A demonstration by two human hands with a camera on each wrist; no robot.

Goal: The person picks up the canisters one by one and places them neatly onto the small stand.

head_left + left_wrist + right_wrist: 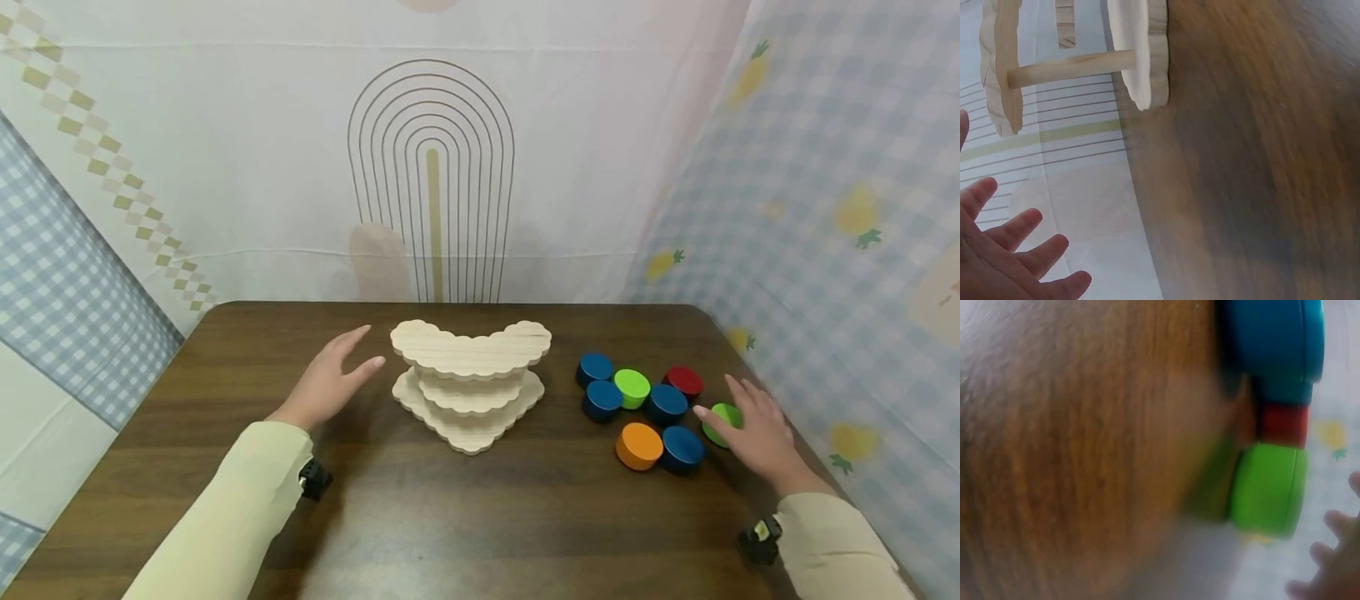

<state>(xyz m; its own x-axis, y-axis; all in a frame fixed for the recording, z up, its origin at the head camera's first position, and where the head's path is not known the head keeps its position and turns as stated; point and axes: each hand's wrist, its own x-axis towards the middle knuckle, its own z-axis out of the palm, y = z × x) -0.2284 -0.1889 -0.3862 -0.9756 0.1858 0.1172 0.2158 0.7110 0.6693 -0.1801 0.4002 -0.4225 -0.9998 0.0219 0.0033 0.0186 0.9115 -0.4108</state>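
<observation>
Head view of a dark wooden bench (465, 533) carrying a tiered wooden stand (470, 383) at centre and a cluster of 8 coloured discs to its right. The stand has scalloped shelves joined by a dowel, and every shelf visible here is bare; the left wrist view shows the same bare shelves from the side. The left hand (330, 383) hovers just beside the stand's left edge, fingers straight and spread, holding nothing. The right hand (753, 429) reaches over the near right of the cluster, fingers extended and relaxed, above a green disc (718, 415) that it partly covers; whether it touches that disc cannot be told. The other discs lie flat on the bench: 4 blue, including a blue disc (681, 448) nearest the right hand, an orange disc (639, 445), a red disc (683, 380) and a second green disc (632, 387). Judged from this arrangement, the work stands at its start: no disc is lifted or placed, and all 8 remain to be handled.
</observation>
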